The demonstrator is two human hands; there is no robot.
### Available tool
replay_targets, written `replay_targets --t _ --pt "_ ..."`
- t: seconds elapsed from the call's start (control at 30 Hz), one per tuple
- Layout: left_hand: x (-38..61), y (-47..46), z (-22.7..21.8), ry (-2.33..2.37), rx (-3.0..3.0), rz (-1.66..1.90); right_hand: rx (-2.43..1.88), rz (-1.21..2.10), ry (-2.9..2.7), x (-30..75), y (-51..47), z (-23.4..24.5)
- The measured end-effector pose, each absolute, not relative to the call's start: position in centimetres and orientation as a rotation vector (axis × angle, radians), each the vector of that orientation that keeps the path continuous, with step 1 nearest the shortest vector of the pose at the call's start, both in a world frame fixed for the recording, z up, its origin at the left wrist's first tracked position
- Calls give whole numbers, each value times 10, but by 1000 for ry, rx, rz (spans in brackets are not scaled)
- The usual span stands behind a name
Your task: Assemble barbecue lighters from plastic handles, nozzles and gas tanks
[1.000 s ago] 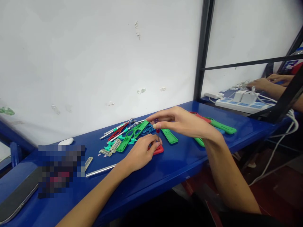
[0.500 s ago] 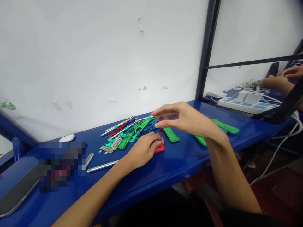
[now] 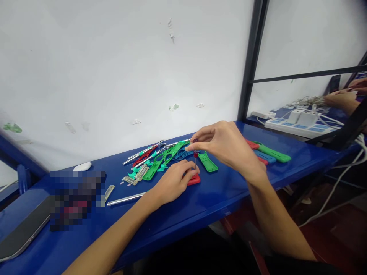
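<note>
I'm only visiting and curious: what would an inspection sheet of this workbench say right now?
Surface: blue bench, with parts scattered towards the wall.
Job's things: red plastic piece lying flat; red-handled screwdriver upright over it.
Clutter: green plastic pieces, metal rod, white oval object.
Hands: left hand presses on the red piece; right hand has a fingertip grip on the screwdriver.
Cables: white cables hang at the right; power strip is on the next bench.
Surroundings: white wall, black frame post, another person's hands.

Near edge of blue metal bench [image 3: 200, 208] open; heap of green and red plastic handles and steel rods [image 3: 156, 160] crowds rear; black steel post [image 3: 252, 61] right.
</note>
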State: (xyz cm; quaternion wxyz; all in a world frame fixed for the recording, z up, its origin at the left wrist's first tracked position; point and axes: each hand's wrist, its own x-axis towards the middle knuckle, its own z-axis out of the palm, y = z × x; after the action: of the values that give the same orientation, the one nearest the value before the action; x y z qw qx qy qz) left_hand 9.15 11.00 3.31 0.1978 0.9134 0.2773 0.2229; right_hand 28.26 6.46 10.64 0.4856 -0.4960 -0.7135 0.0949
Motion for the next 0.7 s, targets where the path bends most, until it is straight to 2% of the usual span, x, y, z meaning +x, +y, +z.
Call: replay_targets --t 0.13,0.37,0.7 --pt "90 111 31 769 2564 620 -1195 209 -1796 283 60 108" --pt "90 112 31 748 2563 614 -955 556 -2047 293 61 110" --pt "92 110 32 769 2563 621 -1267 164 -1768 290 67 107"
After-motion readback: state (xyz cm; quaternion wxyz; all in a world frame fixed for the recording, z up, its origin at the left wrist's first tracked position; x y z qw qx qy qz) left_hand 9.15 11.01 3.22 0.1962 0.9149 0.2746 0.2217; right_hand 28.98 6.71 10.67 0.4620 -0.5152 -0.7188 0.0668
